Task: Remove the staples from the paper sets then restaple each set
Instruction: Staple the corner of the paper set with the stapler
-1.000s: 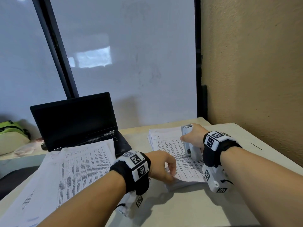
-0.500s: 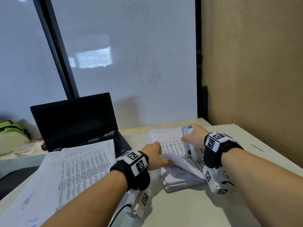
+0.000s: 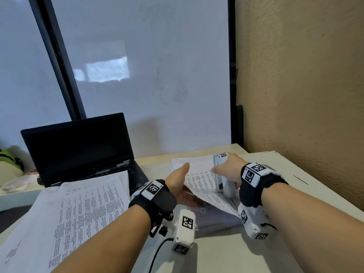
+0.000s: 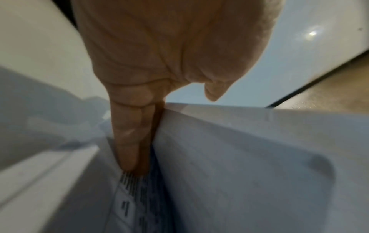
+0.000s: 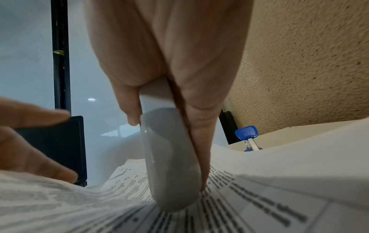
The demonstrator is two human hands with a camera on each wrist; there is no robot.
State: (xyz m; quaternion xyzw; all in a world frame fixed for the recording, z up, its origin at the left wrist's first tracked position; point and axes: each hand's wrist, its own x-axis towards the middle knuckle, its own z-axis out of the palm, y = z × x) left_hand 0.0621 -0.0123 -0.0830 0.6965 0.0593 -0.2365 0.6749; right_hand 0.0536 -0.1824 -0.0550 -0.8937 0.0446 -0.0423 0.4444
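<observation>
A stack of printed paper sets (image 3: pixel 204 211) lies on the desk at centre right. My left hand (image 3: pixel 180 180) reaches under the top set (image 3: pixel 199 182) with straight fingers (image 4: pixel 129 134) and lifts its left edge; the thumb points up, off the paper. My right hand (image 3: pixel 228 169) grips a white and grey stapler (image 3: pixel 217 180) that stands on the right side of that set. In the right wrist view the stapler (image 5: pixel 169 157) rests its rounded end on the printed sheet (image 5: pixel 229 205). Whether the sheets sit inside the stapler's mouth is hidden.
A second spread of printed papers (image 3: pixel 78 205) covers the desk's left and overlaps an open black laptop (image 3: pixel 78 148). A blue staple remover (image 5: pixel 247 135) stands behind the stack, near the textured wall (image 3: pixel 305 95). Bare desk (image 3: pixel 226 253) lies in front.
My left hand has moved from the stack's front edge to under the top set, raising its left side, thumb now up. The right hand stays on the stapler.
</observation>
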